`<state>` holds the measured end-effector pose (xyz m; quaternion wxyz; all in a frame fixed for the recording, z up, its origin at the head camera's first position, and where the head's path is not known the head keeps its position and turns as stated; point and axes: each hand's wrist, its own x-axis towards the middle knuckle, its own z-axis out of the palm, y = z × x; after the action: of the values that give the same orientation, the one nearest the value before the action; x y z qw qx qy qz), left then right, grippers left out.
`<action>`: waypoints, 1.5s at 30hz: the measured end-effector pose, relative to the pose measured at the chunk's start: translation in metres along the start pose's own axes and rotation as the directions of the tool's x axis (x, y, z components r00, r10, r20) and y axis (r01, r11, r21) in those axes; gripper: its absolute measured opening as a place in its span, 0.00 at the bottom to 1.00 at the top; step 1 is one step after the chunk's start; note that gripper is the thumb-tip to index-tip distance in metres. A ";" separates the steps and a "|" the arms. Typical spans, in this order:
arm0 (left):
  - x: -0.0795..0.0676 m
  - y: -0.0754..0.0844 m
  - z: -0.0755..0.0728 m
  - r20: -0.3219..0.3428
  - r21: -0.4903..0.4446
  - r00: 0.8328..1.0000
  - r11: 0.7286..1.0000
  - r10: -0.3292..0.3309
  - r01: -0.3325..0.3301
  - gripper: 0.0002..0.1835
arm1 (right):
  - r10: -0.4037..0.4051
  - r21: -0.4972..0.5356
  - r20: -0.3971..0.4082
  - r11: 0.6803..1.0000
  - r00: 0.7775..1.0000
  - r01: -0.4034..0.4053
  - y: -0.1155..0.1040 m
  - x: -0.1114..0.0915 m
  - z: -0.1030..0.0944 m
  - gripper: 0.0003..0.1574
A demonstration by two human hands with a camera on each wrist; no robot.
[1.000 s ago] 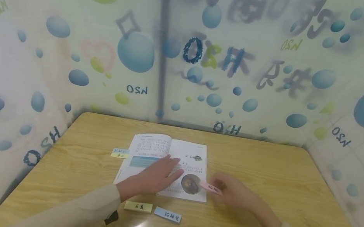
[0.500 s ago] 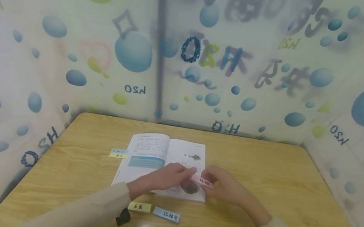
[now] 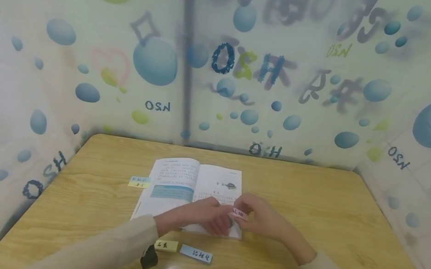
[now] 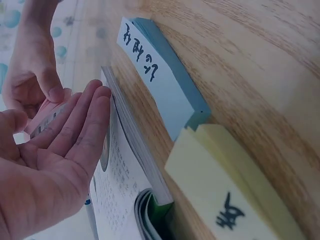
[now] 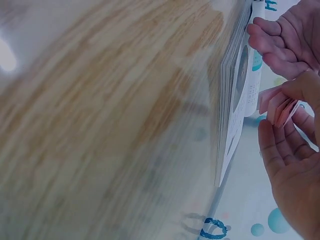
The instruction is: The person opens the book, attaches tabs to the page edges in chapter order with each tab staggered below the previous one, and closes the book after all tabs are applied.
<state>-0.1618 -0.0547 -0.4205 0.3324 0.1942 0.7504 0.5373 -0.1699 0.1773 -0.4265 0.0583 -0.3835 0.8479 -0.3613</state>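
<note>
In the head view my right hand (image 3: 263,218) pinches a small pad of pink sticky notes (image 3: 240,214) over the open book's right page. My left hand (image 3: 203,214) meets the pad's left end with thumb and forefinger, its other fingers extended below. The right wrist view shows the pink sheets (image 5: 280,107) fanned apart at one end. In the left wrist view the left thumb (image 4: 14,121) lies at the pad's edge. The open book (image 3: 176,170) lies flat beneath both hands, part of its right page hidden by them.
In front of the book lie a yellow sticky-note pad (image 3: 167,245) and a blue sticky-note pad (image 3: 196,254), both with handwriting. A blue tab (image 3: 141,179) and a yellow tab (image 3: 139,184) stick out from the book's left edge. Patterned walls surround the wooden table (image 3: 315,191).
My left hand has lifted from the book's page and moved right to the pink pad. The right hand has brought the pad slightly left, over the page.
</note>
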 end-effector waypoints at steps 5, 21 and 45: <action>-0.001 -0.002 0.001 0.019 -0.051 1.000 0.999 0.015 -0.014 0.30 | -0.006 -0.014 -0.004 1.000 1.000 0.006 0.000 0.002 0.002 0.16; -0.004 -0.006 0.002 0.047 -0.157 0.999 0.988 0.011 -0.003 0.29 | -0.027 0.030 0.003 0.999 1.000 0.027 0.002 0.001 0.003 0.15; -0.010 -0.013 -0.002 -0.004 -0.141 1.000 0.990 -0.015 0.014 0.30 | -0.022 -0.051 -0.042 0.999 0.999 0.020 -0.007 0.002 -0.004 0.11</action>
<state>-0.1556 -0.0673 -0.4291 0.3471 0.1634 0.7128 0.5872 -0.1684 0.1753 -0.4192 0.0265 -0.3858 0.8538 -0.3486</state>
